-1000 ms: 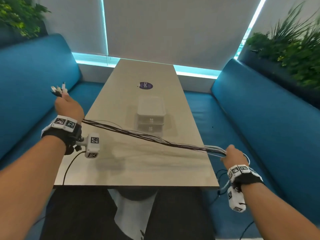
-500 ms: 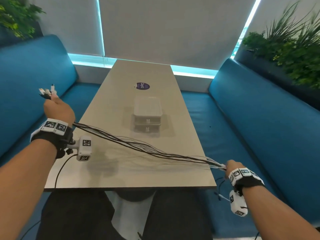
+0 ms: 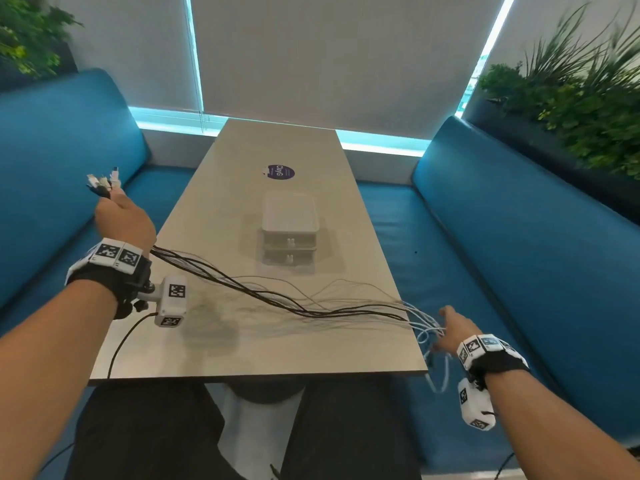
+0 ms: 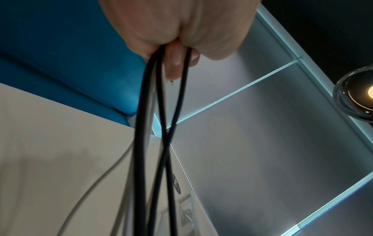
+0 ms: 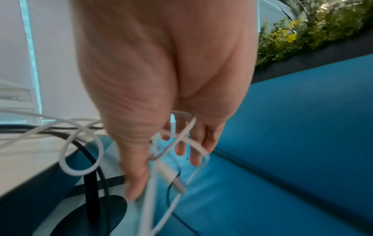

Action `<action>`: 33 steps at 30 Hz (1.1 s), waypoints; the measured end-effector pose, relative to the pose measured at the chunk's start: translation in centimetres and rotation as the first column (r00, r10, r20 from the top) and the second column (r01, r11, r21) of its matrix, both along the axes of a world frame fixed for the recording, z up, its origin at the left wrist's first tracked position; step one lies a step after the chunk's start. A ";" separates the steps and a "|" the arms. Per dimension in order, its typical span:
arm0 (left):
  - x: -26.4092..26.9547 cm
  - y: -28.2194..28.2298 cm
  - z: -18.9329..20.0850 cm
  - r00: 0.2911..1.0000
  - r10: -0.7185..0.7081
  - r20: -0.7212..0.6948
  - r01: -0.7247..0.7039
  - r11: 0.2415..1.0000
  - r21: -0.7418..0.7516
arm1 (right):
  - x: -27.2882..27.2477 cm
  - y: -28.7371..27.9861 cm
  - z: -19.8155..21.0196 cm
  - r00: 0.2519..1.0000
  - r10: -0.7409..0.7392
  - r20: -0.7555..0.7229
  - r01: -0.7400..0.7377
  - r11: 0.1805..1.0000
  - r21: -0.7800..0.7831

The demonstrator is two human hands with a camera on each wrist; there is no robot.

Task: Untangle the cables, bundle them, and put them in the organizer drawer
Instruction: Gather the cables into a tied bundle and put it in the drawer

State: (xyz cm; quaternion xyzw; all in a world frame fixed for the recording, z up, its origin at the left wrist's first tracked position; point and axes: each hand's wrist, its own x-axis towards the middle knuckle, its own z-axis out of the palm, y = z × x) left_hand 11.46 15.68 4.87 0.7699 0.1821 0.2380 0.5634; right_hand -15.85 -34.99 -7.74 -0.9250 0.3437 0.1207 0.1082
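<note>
Right hand [image 3: 450,329] at the near right corner of the desk [image 3: 214,341], fingers loose and spread among the white cable ends [image 3: 427,332]; right wrist view shows white loops draped over the fingers [image 5: 198,143], nothing pinched. Effectively released, not gripping. One white plug [image 5: 171,177] dangling below the fingers, loops hanging off the desk edge toward the blue bench seat [image 3: 460,265].

Cables [image 3: 277,301], black and white mixed, fanned slack across the near half of the desk, roughly parallel, a few crossings mid-span. Looks mostly untangled; bundling not yet started.

Left hand [image 3: 124,220] raised beyond the left desk edge, clenched around the other end of the bunch; plugs [image 3: 104,181] sticking out past the fist. Left wrist view confirms black cables [image 4: 153,111] clamped under curled fingers, two crossing just below the grip.

Step in hand, as judged: regather the loose right-side ends, then coil.
- Keep the left grip as anchor, plugs aligned.
- Sweep all dangling white ends into one right-hand grip before pulling; a stray loop likely to snag on the desk corner.
- Take up slack gently; a hard tug on crossed strands risks re-knotting.
- Clear the crossing near the left fist first.
- Fold in even loops sized to the drawer.

Organizer [image 3: 290,230] mid-desk, well beyond the cables: two stacked drawers, both closed. Needs a free hand to open, so secure the bundle first.
</note>
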 end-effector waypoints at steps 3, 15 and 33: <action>-0.2 -0.2 -0.2 1.000 -0.009 -0.001 0.009 1.000 0.015 | 0.0 0.5 0.0 0.999 0.025 -0.035 -0.025 1.000 0.010; -0.7 -0.9 -0.3 1.000 -0.028 -0.003 0.028 0.999 0.025 | -0.4 -0.5 1.3 0.944 -0.311 0.108 0.318 0.947 -0.045; -1.8 -2.5 0.1 0.995 -0.098 0.001 0.097 0.990 0.101 | 1.3 2.6 3.0 0.989 0.115 0.094 -0.138 0.947 0.291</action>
